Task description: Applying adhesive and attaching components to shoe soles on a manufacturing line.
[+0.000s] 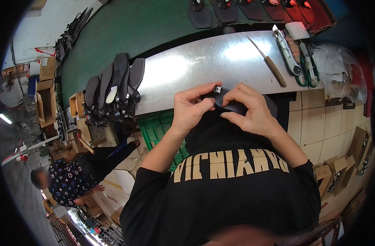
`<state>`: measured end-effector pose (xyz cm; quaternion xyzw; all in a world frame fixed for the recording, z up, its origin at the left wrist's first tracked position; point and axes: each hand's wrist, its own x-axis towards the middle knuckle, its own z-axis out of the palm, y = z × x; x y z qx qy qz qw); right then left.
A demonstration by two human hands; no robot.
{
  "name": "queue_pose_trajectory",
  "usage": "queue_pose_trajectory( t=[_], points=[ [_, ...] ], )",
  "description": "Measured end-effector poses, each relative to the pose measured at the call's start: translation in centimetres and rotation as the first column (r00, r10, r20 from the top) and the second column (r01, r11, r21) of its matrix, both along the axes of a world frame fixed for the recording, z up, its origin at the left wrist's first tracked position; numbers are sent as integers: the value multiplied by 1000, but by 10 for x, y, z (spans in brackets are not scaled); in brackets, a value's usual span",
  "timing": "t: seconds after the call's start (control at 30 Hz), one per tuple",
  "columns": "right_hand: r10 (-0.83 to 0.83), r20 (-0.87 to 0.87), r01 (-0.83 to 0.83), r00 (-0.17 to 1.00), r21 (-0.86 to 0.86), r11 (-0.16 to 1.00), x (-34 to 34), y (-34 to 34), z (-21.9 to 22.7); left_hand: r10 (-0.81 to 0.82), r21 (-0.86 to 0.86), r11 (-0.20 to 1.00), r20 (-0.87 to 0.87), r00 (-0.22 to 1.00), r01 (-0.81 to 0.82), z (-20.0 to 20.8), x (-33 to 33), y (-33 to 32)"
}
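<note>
Close to my body, at the near edge of the metal worktop, both hands hold a black sandal (233,107) with a dark flat sole. My left hand (190,107) pinches its strap end with thumb and index finger, beside a small black-and-white piece (217,89). My right hand (253,110) grips the sole, thumb on the near side and bent fingers on top. Part of the sandal is hidden by my fingers. On the worktop's left end lies a pile of dark sandals (120,74).
On the metal worktop (195,61) lie a wooden-handled awl (273,70), a utility knife (286,51) and green-handled scissors (307,67), near a clear plastic bag (339,67). Beyond, sandals (226,12) line a green surface (134,24). A green crate (154,129) stands below; another person (70,180) is at left.
</note>
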<state>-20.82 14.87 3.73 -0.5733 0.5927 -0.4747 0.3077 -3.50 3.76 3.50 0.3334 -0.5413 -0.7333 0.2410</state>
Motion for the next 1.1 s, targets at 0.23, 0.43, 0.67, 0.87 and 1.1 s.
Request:
queue_pose_trajectory(
  t=[0.23,0.43,0.67,0.87,1.1],
  points=[
    [-71,-20,70,997,-45,997,8,-2,-9,23,-15,1000,-1,1000,-23,3,-2,-3],
    [-187,-225,104,956,-336,936,14,2,-9,-44,408,913,25,999,30,8,6,-19],
    [-85,-155,42,984,-264,964,12,4,-1,-18,419,908,-13,1000,22,9,3,-11],
    [-176,-68,170,982,-86,982,13,9,-9,-138,349,933,129,982,85,9,3,-6],
    [-205,-136,188,969,-126,974,14,9,-12,-182,135,978,214,960,156,3,-3,3]
  ],
)
